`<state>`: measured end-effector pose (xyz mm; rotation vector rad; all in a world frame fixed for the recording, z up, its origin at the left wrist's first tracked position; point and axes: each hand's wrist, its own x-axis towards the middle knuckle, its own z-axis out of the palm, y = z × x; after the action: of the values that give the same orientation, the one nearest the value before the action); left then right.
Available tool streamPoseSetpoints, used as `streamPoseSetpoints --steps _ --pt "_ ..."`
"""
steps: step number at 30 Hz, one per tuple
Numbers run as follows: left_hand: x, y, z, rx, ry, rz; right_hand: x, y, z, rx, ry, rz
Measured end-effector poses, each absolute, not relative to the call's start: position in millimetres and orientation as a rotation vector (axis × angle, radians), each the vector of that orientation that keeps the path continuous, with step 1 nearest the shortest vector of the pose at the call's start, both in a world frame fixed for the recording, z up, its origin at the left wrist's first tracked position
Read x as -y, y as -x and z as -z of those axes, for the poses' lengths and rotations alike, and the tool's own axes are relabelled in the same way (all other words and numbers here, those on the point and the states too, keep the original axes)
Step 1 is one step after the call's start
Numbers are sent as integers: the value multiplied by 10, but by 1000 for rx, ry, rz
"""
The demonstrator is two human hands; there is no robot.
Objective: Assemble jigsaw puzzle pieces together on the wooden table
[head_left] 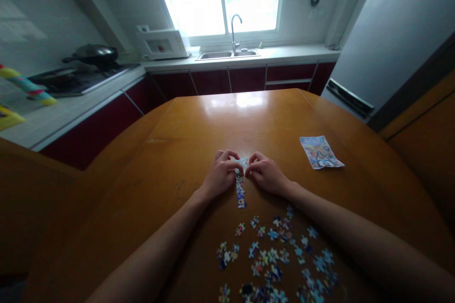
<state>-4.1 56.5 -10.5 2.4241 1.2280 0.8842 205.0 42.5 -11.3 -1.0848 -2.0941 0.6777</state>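
A narrow, partly joined jigsaw puzzle lies on the wooden table, running away from me, its far end a little wider. My left hand curls over the left side of that far end, with its fingertips on the pieces. From the opposite side, my right hand has its thumb and fingers pinched against the puzzle's right edge. Whether a single piece sits between those right fingertips is hidden. Loose jigsaw pieces are scattered nearer to me, between my forearms.
A creased picture sheet lies to the right on the table. Beyond the table's far edge stand a counter with a sink and a white microwave. A pan rests on the stove at left; a fridge stands at right.
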Motion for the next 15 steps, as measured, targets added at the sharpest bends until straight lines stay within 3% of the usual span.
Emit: streamPoseSetpoints --steps 15 --pt "-557 32 78 -1230 -2433 -831 -543 -2059 191 1756 1081 -829"
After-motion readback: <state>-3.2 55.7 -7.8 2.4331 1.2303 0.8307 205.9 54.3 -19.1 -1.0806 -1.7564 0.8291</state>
